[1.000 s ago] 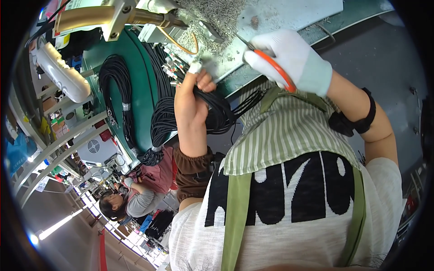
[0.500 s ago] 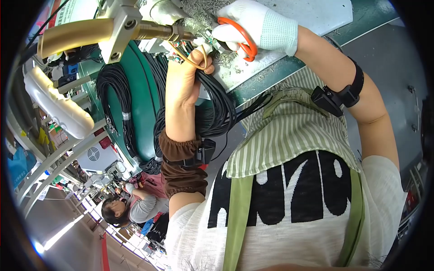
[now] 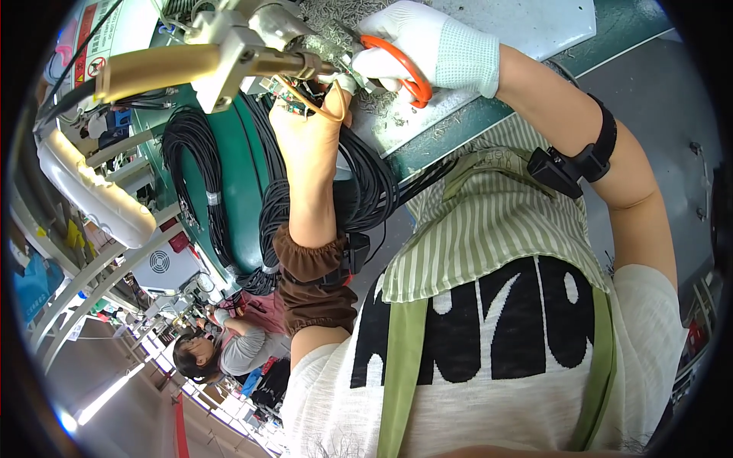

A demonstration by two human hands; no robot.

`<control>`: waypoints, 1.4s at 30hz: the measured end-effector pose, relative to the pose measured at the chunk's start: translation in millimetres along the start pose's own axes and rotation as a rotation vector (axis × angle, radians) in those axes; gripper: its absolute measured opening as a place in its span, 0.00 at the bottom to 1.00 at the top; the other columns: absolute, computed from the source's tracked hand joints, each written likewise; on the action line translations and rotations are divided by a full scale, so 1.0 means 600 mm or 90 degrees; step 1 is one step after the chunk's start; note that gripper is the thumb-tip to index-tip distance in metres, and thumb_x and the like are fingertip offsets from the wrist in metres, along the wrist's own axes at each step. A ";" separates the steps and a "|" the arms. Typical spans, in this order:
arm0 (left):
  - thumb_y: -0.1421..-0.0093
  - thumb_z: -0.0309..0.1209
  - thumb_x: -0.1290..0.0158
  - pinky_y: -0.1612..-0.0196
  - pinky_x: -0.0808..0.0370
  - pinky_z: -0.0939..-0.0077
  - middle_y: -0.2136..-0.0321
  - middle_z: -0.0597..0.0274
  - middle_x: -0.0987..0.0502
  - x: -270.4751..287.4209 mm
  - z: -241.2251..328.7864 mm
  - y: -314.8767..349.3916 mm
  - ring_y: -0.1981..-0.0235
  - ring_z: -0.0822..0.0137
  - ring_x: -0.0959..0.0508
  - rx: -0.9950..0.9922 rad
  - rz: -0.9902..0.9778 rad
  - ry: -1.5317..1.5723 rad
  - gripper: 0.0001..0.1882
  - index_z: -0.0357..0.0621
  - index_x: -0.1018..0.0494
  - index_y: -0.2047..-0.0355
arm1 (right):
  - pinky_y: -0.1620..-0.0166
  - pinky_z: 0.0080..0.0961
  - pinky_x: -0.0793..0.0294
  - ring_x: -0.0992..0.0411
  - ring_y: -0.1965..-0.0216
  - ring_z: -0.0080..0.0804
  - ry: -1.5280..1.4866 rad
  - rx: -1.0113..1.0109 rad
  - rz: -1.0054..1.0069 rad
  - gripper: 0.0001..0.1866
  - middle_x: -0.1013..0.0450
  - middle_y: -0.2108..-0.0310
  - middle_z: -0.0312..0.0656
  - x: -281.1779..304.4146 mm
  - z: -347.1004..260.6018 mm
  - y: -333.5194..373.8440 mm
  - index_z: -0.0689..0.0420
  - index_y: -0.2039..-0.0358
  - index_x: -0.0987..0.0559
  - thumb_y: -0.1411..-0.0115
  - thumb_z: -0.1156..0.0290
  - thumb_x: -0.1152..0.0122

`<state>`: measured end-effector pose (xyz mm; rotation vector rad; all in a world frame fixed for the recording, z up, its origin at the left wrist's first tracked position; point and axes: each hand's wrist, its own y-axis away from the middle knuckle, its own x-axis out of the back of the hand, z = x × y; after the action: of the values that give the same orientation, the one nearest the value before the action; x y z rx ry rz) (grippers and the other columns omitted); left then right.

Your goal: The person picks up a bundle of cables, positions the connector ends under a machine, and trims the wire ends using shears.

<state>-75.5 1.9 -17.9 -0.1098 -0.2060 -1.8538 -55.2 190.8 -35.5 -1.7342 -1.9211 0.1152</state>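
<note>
My left hand (image 3: 311,133) is bare apart from pale covers on some fingertips. Its fingers are closed under the tip of a soldering iron (image 3: 263,63), but what they pinch is hidden. Small green circuit boards (image 3: 289,98) with fine wires show beside this hand. A thin tan tube (image 3: 327,116) loops across it from the iron. In a white glove, my right hand (image 3: 416,46) grips a tool with curved orange handles (image 3: 405,62). The tool's working end lies close to my left fingertips, mostly hidden.
Black cable bundles (image 3: 195,153) lie on the green tabletop (image 3: 243,183). Metal-grey clippings (image 3: 340,19) litter a white board (image 3: 527,27). A metal clamp (image 3: 227,57) holds the iron; a lit white lamp (image 3: 95,187) hangs left. Another person (image 3: 229,347) works farther off.
My left hand has turned and shifted slightly, showing more of the circuit boards. The iron and its clamp have moved a little right. My right hand has edged left with the orange-handled tool.
</note>
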 end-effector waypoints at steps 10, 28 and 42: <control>0.47 0.26 0.41 0.82 0.34 0.83 0.82 0.66 0.29 0.004 -0.005 -0.003 0.84 0.76 0.31 -0.016 -0.011 0.032 0.08 0.37 0.30 0.71 | 0.82 0.27 0.32 0.30 0.86 0.30 -0.353 -0.367 -0.187 0.13 0.31 0.86 0.42 0.016 0.003 -0.027 0.63 0.78 0.26 0.43 0.65 0.41; 0.35 0.32 0.53 0.70 0.27 0.73 0.67 0.57 0.26 0.069 -0.019 0.116 0.71 0.65 0.24 0.060 0.120 0.355 0.14 0.32 0.34 0.56 | 0.82 0.20 0.34 0.31 0.87 0.23 -0.085 -0.326 -0.084 0.12 0.31 0.85 0.39 0.073 -0.049 0.119 0.59 0.70 0.25 0.39 0.62 0.44; 0.36 0.29 0.52 0.73 0.29 0.78 0.67 0.56 0.24 -0.020 0.031 0.175 0.71 0.74 0.27 0.090 0.086 0.238 0.12 0.34 0.34 0.56 | 0.79 0.21 0.33 0.28 0.83 0.24 -0.228 -0.273 -0.065 0.09 0.27 0.83 0.38 -0.026 -0.124 0.098 0.61 0.67 0.24 0.43 0.68 0.42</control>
<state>28.0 -12.7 7.0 0.3121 -0.0661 -1.6853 30.6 164.1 -1.7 -1.9863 -2.4322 -0.0303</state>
